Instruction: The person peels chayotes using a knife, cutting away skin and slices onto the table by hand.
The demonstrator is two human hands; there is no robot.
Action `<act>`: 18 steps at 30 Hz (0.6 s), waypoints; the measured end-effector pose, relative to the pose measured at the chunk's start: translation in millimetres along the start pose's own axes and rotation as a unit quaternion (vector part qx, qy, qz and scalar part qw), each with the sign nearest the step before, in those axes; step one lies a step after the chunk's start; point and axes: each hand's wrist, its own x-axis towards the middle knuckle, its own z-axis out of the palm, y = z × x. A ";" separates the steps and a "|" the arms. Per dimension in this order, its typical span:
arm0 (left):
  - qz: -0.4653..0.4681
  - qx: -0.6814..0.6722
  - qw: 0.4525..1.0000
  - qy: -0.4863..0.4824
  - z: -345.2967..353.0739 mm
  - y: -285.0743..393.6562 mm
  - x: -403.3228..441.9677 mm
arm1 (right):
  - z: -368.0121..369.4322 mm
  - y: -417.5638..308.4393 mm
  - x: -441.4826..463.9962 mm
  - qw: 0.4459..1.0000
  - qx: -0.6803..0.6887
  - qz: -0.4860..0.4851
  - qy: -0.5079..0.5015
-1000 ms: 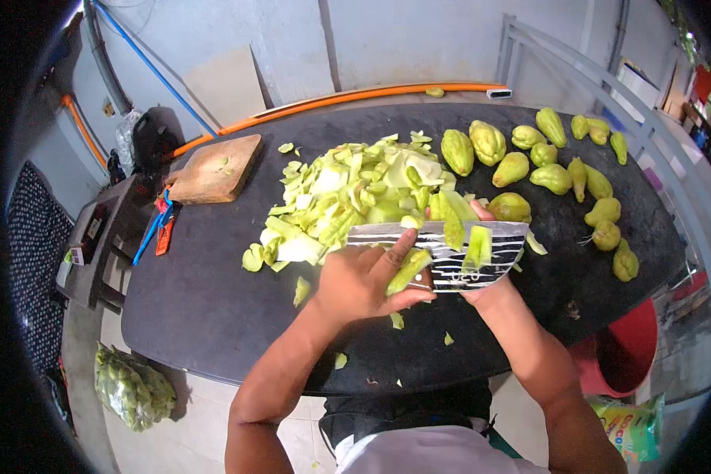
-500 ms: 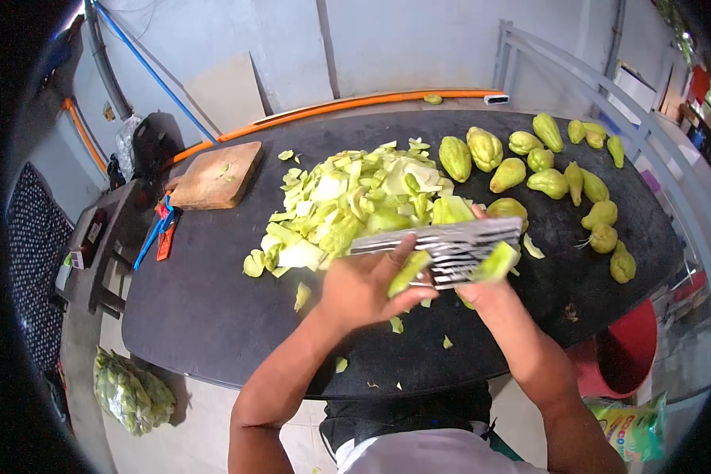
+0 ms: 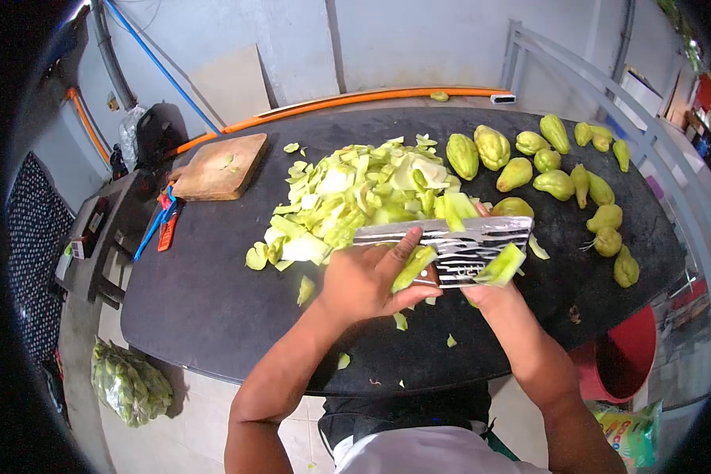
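Note:
My left hand [image 3: 363,280] is closed on a wide cleaver [image 3: 474,241], its index finger lying along the patterned blade. Part of the brown wooden handle shows by the thumb. Slices of pale green peel cling to the blade, one close to my left fingers and one near its far end. Behind and below the blade, my right hand [image 3: 494,296] is wrapped round a chayote [image 3: 458,212], mostly hidden by the steel, with fingertips showing above the upper edge. A heap of chayote peelings [image 3: 347,193] lies just beyond both hands.
Several whole chayotes [image 3: 554,185] are spread over the right of the dark table [image 3: 213,316]. A wooden board [image 3: 221,166] and a red-and-blue tool [image 3: 166,225] lie at the left. On the floor are a red bin [image 3: 628,347] and a bag of green vegetables [image 3: 130,383].
The cleaver has shifted slightly right and now looks sharper. A strip of green stands higher above the blade's upper edge. Both hands keep their hold.

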 end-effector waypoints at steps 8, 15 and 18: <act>-0.229 -0.042 0.972 -0.022 6.0 -45.5 -13.2 | 31.5 -3.0 -11.5 0.995 -0.050 0.029 0.084; -0.260 -0.093 0.958 -0.080 -3.9 -19.1 0.6 | 21.7 -13.8 -7.9 0.995 -0.043 0.030 0.085; -0.253 -0.122 0.955 -0.092 -2.5 -11.7 0.3 | 33.4 -9.4 -10.6 0.993 -0.041 0.027 0.111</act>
